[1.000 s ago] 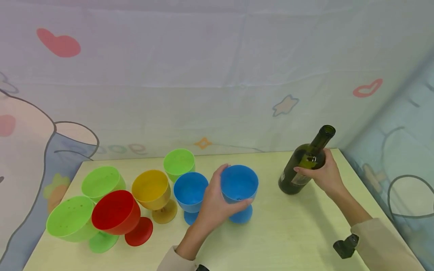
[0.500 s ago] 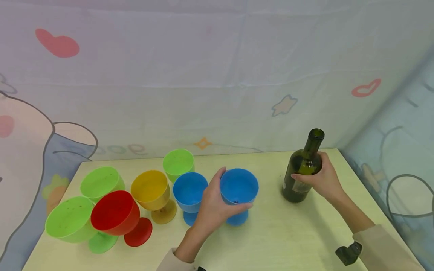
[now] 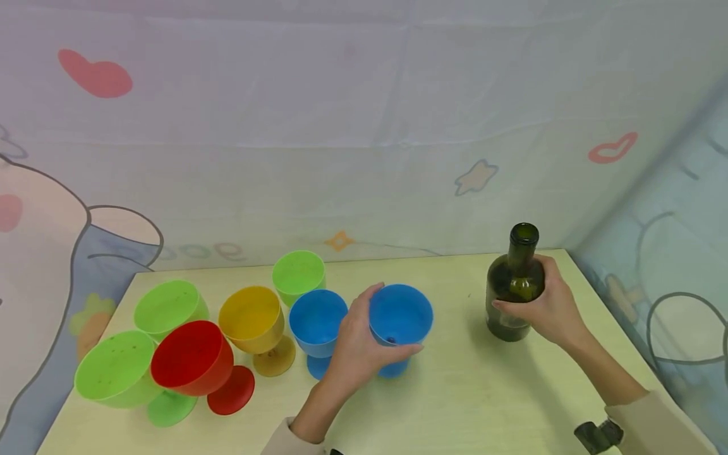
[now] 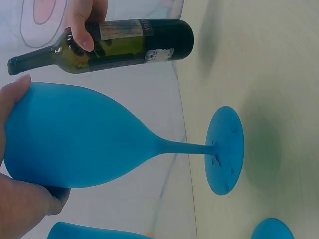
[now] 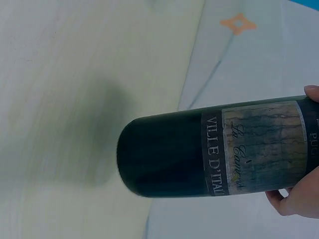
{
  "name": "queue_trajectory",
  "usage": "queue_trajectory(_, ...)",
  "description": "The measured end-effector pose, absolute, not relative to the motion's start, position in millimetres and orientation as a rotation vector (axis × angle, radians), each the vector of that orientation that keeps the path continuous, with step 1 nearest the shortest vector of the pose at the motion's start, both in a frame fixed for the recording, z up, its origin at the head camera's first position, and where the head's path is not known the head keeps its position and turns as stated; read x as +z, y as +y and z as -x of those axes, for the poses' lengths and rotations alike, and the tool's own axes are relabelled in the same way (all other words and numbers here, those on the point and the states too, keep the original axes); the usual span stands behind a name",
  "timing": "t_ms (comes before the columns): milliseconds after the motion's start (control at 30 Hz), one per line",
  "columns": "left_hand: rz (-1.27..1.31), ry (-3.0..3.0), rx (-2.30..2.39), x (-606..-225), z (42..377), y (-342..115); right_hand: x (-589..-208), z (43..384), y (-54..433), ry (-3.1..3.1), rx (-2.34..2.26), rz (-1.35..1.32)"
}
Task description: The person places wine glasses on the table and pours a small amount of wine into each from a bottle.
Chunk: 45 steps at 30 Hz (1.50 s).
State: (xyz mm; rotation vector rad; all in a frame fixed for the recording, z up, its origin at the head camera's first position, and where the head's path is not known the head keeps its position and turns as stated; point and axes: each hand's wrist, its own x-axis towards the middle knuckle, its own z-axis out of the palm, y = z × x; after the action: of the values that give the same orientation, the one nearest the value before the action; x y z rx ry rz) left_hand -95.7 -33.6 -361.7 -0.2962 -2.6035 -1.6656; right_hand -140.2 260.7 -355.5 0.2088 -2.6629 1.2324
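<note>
My left hand (image 3: 359,346) grips the bowl of a blue goblet (image 3: 400,311), thumb on the near side and fingers on the far side. In the left wrist view, the goblet's round foot (image 4: 224,149) hangs apart from its shadow, so it is held above the table. My right hand (image 3: 550,308) grips a dark green wine bottle (image 3: 514,278) round its body, to the right of the goblet. The bottle stands nearly upright, with an uncovered mouth. Its label (image 5: 264,147) and base show in the right wrist view, the base raised off the tabletop.
A second blue goblet (image 3: 317,321) stands just left of my left hand. Further left are a yellow goblet (image 3: 251,319), a red goblet (image 3: 192,357) and green goblets (image 3: 116,366), with another green one (image 3: 298,275) behind. The pale table (image 3: 455,404) meets a printed cloth backdrop (image 3: 364,158).
The bottle has gone from leaning right to nearly upright, shifting slightly nearer and to the right with my right hand. The held goblet has tilted a little, its foot now more hidden under the bowl.
</note>
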Motion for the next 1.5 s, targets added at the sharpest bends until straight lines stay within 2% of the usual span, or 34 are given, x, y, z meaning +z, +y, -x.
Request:
queue_trajectory(300,0.317,-2.577,-1.722,-359,96,-35,-349,126,243,-2.697,1.013,-0.446)
queue_trajectory(700,0.342,-2.589,-1.750,-358,96,-35,-353,119,226,-2.593,0.543,-0.612)
queue_trajectory(1033,0.352,-2.623,-1.752,-358,97,-36,-353,114,223,-2.558,0.191,-0.670)
queue_trajectory(1500,0.370,-2.634,-1.752,-360,97,-36,-347,113,222,-2.472,0.002,-0.736)
